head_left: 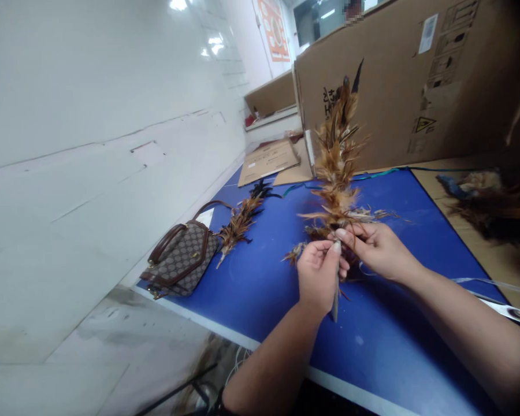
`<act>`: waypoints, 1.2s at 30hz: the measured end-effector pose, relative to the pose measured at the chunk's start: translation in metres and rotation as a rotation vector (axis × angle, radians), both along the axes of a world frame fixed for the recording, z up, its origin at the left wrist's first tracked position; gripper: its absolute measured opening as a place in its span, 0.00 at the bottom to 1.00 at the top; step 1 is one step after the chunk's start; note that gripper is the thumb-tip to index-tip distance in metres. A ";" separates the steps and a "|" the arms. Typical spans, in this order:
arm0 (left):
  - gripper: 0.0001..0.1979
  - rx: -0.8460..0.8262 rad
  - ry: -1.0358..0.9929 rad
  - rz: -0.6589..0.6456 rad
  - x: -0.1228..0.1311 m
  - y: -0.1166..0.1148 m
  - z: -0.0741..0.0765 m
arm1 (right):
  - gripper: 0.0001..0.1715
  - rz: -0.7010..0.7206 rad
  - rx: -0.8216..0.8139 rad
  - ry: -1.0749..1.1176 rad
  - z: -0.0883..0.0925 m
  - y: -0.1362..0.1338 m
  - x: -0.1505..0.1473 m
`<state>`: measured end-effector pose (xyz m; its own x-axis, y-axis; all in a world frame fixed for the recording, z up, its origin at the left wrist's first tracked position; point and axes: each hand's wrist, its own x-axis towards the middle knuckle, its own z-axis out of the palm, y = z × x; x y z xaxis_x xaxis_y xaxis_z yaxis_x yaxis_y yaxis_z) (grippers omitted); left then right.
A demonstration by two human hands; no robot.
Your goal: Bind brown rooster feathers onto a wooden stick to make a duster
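Note:
A tall plume of brown and orange feathers [338,156] with dark tips stands nearly upright in front of me. My left hand [319,274] is closed around its thin stick-like stem, whose lower end pokes out below the fingers. At the base of the feathers my right hand [379,248] is closed in a pinch, close against the left thumb. Whether the right fingers grip a feather or the stem itself is hidden. Loose feathers [295,253] lie on the blue table around both hands.
To the left, a patterned handbag [184,260] with brown handles sits beside another feather plume [240,222]. A large cardboard box [390,98] rises behind the table [260,289], near flat cardboard pieces [268,160]. More feathers [494,211] lie at the right; a white wall [112,144] flanks the left.

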<state>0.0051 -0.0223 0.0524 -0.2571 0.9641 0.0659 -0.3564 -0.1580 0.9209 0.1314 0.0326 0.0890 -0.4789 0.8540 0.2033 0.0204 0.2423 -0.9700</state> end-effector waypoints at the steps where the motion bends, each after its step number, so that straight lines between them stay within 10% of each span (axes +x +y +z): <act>1: 0.18 -0.028 -0.038 -0.051 -0.001 0.000 0.002 | 0.26 -0.005 0.000 0.006 -0.001 0.001 0.001; 23: 0.14 -0.166 -0.407 -0.611 -0.022 -0.006 0.016 | 0.27 0.055 0.024 0.014 0.007 0.001 0.008; 36: 0.18 0.002 -0.202 -0.216 -0.010 -0.004 0.014 | 0.26 -0.190 -0.027 0.046 0.007 -0.011 -0.010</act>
